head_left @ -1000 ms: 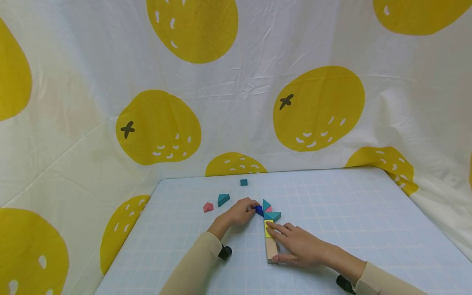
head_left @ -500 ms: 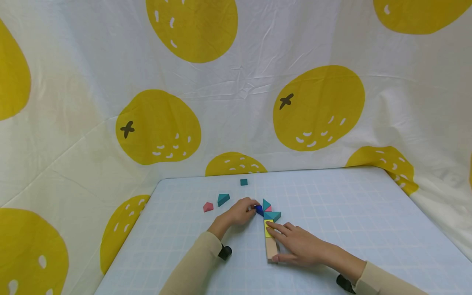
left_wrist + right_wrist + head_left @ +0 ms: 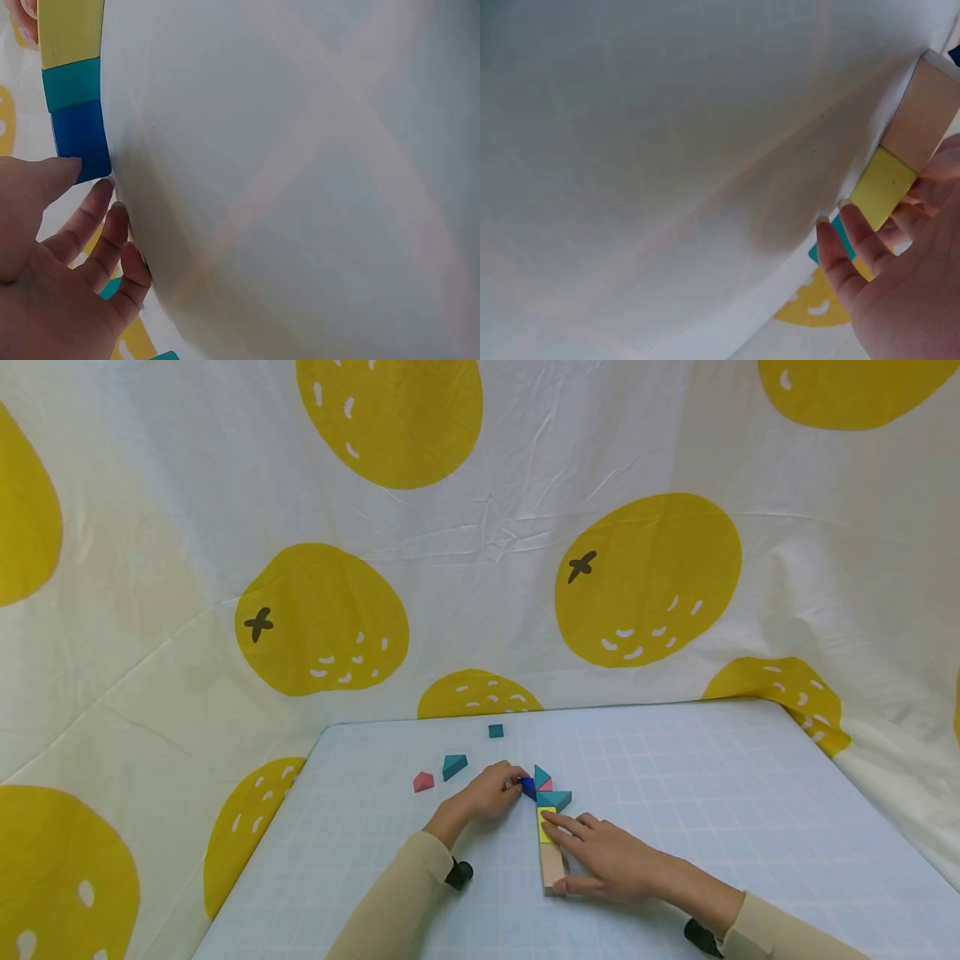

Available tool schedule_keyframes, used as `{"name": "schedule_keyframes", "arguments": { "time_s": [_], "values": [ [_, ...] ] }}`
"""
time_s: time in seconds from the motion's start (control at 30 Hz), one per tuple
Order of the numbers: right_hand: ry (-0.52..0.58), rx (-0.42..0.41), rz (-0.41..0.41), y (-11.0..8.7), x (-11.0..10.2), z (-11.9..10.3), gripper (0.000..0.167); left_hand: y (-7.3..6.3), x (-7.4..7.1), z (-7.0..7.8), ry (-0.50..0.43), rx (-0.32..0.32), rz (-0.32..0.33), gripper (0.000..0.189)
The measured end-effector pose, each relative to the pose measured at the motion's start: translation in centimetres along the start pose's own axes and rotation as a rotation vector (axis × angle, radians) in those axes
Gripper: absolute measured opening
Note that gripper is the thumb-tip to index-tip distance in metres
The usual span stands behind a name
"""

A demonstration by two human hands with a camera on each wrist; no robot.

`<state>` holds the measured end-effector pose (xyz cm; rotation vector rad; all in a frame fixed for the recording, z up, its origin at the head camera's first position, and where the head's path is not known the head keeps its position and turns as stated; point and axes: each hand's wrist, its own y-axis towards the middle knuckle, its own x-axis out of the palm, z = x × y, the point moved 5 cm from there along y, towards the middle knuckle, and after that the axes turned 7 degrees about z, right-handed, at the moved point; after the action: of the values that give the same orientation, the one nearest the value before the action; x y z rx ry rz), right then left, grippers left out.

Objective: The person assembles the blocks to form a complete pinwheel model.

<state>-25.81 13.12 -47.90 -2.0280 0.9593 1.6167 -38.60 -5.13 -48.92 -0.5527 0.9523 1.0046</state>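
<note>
Here, your left grip pinches the blue block, lying right of that palm, apparently touching the teal block; your right grip, spread wide and farther off, spans the yellow block and wood block, aligned lengthwise away from you.

The table is covered in pale blue, crossed by a paler grid. The white curtain beyond is printed with yellow rounds, flecked white. A deep blue block is set left of teal and pink pieces; nearer, a yellow block is followed by a tan block. The sleeves are coloured beige.
</note>
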Motion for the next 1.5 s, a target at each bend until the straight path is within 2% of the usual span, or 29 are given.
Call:
{"name": "schedule_keyframes", "arguments": {
  "time_s": [1.0, 1.5],
  "values": [
    [-0.002, 0.001, 0.001, 0.09, 0.21, 0.15, 0.087, -0.03, -0.05, 0.22, -0.016, -0.001, 0.001, 0.027],
    [-0.002, -0.013, 0.012, -0.04, -0.1, -0.08, 0.085, 0.02, 0.04, 0.24, -0.017, -0.039, 0.004, 0.028]
  ]
}}
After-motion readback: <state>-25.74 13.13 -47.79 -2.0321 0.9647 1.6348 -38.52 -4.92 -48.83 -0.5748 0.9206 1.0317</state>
